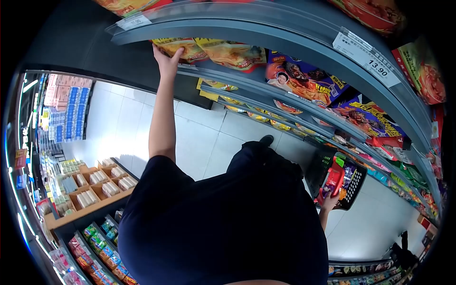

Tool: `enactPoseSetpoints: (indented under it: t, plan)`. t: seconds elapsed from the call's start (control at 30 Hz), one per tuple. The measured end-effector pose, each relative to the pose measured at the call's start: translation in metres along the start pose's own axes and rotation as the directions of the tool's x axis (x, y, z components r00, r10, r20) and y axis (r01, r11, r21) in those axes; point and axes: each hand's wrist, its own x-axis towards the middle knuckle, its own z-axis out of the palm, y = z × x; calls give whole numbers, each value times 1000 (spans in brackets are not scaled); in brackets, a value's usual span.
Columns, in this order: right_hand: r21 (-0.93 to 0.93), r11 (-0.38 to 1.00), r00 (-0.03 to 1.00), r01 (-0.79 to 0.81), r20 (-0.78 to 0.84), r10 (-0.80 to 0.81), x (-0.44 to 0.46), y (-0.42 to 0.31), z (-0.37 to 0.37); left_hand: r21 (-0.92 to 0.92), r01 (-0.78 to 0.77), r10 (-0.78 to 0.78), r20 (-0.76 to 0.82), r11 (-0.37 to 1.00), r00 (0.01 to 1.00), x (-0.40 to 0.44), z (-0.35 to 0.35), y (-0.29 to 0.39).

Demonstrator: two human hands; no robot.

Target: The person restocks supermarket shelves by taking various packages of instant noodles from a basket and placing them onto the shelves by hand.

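Note:
My left hand (pixel 167 61) reaches up to a shelf and grips the lower edge of a yellow food packet (pixel 187 51) with a noodle picture, thumb apart from the fingers. Part of those fingers is hidden against the packet. Beside it stands a second yellow packet (pixel 232 54), then a purple packet (pixel 299 78). Low at my side, my right hand (pixel 328 201) is closed around the red handle (pixel 335 175) of a dark shopping basket (pixel 355 187). Some purple and other coloured packages (pixel 350 175) lie in the basket.
A curved shelf edge (pixel 266 27) with a price tag (pixel 368 59) hangs over the packets. Lower shelves (pixel 280 111) hold more goods. Behind my left arm are a wooden compartment display (pixel 92 185) and stacked cartons (pixel 71 111). Another person (pixel 403 254) is at the lower right.

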Motion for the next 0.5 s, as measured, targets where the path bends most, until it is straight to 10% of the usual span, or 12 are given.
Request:
enactPoseSetpoints:
  t: [0.5]
  plan:
    - [40,999,1000,26,0,-26,-5,1,-6,-194,86,-72,77,977,994,4,-3,-22]
